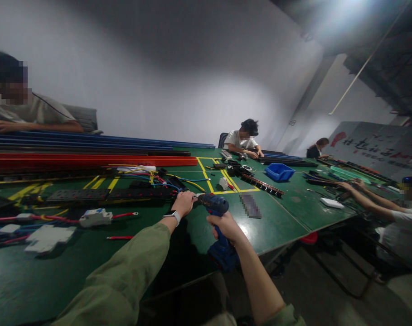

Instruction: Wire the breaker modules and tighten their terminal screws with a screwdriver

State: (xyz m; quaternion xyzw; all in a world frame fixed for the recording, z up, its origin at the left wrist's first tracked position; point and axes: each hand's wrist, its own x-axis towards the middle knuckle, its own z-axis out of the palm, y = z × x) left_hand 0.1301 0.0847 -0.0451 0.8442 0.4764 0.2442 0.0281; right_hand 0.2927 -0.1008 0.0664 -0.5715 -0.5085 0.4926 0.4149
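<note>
My right hand [227, 225] is wrapped round the grip of a blue cordless drill [219, 206], held level with its bit pointing left. My left hand [184, 203], with a white watch [173, 216] on the wrist, is closed at the drill's tip. What its fingers pinch is hidden. Just left of that hand lies the end of a long black socket strip [141, 194]. Blue and yellow wires [188, 183] run behind my left hand. White breakers [96, 218] with red leads lie on the table to the left.
Long red rails [90, 161] and blue rails [90, 139] lie across the back of the green table [280, 231]. A blue bin [279, 172], a phone-like dark slab [250, 206] and a white box [332, 203] are to the right. Several co-workers sit around the tables.
</note>
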